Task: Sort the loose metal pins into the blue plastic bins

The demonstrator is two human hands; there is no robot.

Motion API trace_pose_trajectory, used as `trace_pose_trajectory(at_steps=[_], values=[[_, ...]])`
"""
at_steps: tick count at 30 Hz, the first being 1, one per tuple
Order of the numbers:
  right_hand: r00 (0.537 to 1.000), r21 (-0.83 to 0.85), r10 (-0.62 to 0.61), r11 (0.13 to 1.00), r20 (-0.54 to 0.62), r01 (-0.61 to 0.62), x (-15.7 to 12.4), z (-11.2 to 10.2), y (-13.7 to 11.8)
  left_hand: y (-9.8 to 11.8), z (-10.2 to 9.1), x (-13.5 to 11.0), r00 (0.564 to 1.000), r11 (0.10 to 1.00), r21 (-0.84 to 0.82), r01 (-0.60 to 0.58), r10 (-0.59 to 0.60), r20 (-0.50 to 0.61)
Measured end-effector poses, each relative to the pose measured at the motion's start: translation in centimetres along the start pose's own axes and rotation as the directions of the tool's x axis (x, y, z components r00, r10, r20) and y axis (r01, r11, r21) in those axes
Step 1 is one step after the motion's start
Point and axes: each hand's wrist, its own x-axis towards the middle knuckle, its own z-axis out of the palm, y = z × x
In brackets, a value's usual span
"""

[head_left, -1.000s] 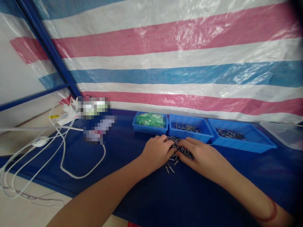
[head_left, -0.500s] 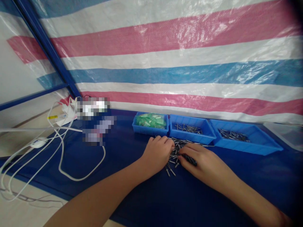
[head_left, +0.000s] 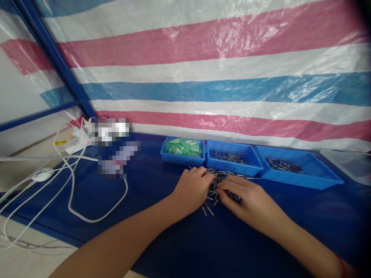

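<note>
A loose pile of pop rivets point(head_left: 214, 198), slim metal pins with thicker ends, lies on the dark blue tabletop in front of the bins. My left hand point(head_left: 194, 190) is over the pile's left side, fingers curled down into it; what they hold is hidden. From the right, my right hand point(head_left: 246, 196) reaches into the same pile, thumb and fingers closed around some rivets. Dark rivets show in the gap under its forefinger. Behind the hands, more rivets lie in the middle blue bin point(head_left: 255, 161) and in the right blue bin point(head_left: 315, 173).
The left blue bin point(head_left: 165, 157) holds green plastic packets point(head_left: 184, 146). A clear plastic container point(head_left: 348, 166) is at the far right. White cables point(head_left: 87, 220) loop across the table's left side, near blurred items. A striped plastic sheet point(head_left: 203, 92) hangs behind.
The view has shifted slightly. Both hands stay at the pile, with only small finger movements among the rivets.
</note>
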Motion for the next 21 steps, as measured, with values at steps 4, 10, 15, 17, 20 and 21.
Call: trace_pose_trajectory(at_steps=[4,10,15,17,20,21], values=[[0.998,0.016,0.046,0.999,-0.047,-0.045,0.01,-0.04,0.17,0.04,-0.14,0.19,1.0,0.997,-0.072,0.009,-0.011,-0.022],[0.937,0.131,0.264,0.962,-0.229,-0.239,-0.03,-0.15,0.14,0.28,-0.23,0.55,0.995,0.929,-0.369,0.027,-0.061,-0.081],[0.901,0.373,0.376,0.885,-0.215,-0.28,0.01,0.11,0.61,0.57,-0.03,0.59,0.99,0.863,-0.505,-0.02,-0.054,-0.132],[0.908,0.468,0.377,0.846,-0.184,-0.257,0.01,0.24,0.78,0.69,-0.05,0.55,0.987,0.848,-0.529,-0.036,-0.052,-0.151],[0.906,0.526,0.378,0.819,-0.191,-0.231,-0.02,0.28,0.79,0.81,-0.22,0.55,0.986,0.831,-0.554,-0.037,-0.061,-0.157],[0.905,0.523,0.374,0.823,-0.202,-0.223,-0.03,0.25,0.74,0.82,-0.27,0.57,0.987,0.828,-0.56,-0.034,-0.061,-0.15]])
